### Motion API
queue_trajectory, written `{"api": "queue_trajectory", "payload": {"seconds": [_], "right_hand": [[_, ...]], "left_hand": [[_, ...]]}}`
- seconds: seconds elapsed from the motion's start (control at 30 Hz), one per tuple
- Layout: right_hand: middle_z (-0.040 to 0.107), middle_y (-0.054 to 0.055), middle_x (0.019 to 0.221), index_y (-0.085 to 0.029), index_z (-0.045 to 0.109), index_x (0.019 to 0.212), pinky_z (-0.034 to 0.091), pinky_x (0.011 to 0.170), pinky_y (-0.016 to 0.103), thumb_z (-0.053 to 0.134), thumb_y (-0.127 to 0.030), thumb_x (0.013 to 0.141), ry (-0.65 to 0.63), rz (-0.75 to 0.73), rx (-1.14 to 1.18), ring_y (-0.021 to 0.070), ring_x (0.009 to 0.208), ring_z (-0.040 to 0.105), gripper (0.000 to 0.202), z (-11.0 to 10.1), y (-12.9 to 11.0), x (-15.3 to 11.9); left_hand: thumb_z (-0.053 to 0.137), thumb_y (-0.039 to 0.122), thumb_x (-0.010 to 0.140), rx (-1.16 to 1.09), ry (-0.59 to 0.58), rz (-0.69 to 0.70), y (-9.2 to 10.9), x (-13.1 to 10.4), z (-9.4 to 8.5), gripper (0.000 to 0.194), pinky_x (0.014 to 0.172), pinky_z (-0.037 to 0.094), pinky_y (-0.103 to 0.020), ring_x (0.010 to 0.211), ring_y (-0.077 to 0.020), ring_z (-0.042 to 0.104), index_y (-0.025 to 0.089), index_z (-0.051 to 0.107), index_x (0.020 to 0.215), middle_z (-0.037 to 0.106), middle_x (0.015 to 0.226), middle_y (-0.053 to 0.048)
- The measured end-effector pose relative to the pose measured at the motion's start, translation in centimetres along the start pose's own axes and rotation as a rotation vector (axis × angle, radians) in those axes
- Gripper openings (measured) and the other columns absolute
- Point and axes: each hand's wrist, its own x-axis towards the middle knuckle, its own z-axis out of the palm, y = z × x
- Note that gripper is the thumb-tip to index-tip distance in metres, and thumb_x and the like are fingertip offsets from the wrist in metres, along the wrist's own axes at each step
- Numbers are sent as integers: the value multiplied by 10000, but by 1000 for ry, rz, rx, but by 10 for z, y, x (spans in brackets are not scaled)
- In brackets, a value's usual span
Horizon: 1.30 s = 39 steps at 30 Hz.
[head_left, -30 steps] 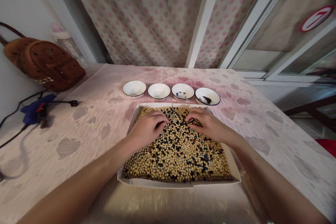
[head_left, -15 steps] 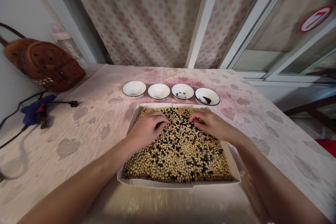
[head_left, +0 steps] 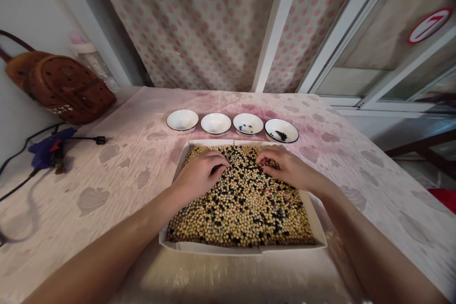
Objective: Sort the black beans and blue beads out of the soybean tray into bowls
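Four bowls [head_left: 182, 118] near the table's [head_left: 356, 152] far edge; one box [head_left: 315, 224] of beads [head_left: 249, 204] before them. Left hand [head_left: 203, 170] and right hand [head_left: 287, 166] curl over its far half, grip indeterminable. Bag [head_left: 76, 80] lettering illegible.

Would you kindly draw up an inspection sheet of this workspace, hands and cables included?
Surface: pale patterned tablecloth.
Work items: white box of beads, mostly tan and black; four white bowls in a row beyond it, the rightmost bowl holding black beads.
Clutter: brown bag, bottle and blue tool, at the left.
Hands: left hand and right hand both over the beads; whether either grips any is unclear.
Cables: black cord and plug by the blue tool.
Surroundings: dotted curtain behind; red-and-white sign, right.
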Motion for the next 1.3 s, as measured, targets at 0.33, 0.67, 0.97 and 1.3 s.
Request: {"api": "queue_trajectory", "payload": {"seconds": [0.33, 0.67, 0.97, 1.3], "right_hand": [[643, 32, 931, -232, 633, 893, 428, 822, 371, 529, -201, 913, -43, -12, -46, 200, 907, 593, 110, 4, -10, 1], [684, 32, 862, -212, 651, 844, 434, 741, 322, 542, -288, 920, 48, 102, 88, 176, 798, 600, 153, 4, -3, 5], [693, 38, 882, -219, 658, 902, 461, 764, 341, 533, -324, 909, 115, 201, 211, 192, 827, 620, 163, 2, -3, 5], [648, 35, 911, -233, 671, 987, 489, 807, 333, 601, -385, 880, 299, 234, 801, 166, 860, 606, 198, -3, 5, 2]], "left_hand": [[530, 140, 920, 13, 1, 8, -1, -1, 0, 216, 924, 527, -399, 998, -195, 645, 236, 706, 1000, 708, 1045, -28], [537, 150, 928, 8, -3, -1, 0, 0, 1, 193, 927, 522, -390, 988, -190, 644, 216, 709, 985, 708, 1033, -29], [535, 147, 932, 12, -2, 7, -1, -1, 0, 191, 930, 521, -394, 984, -191, 645, 207, 706, 992, 708, 1034, -34], [547, 125, 915, -10, 9, -1, 1, -1, 0, 190, 918, 521, -387, 977, -191, 639, 200, 710, 977, 708, 1020, -34]]}}
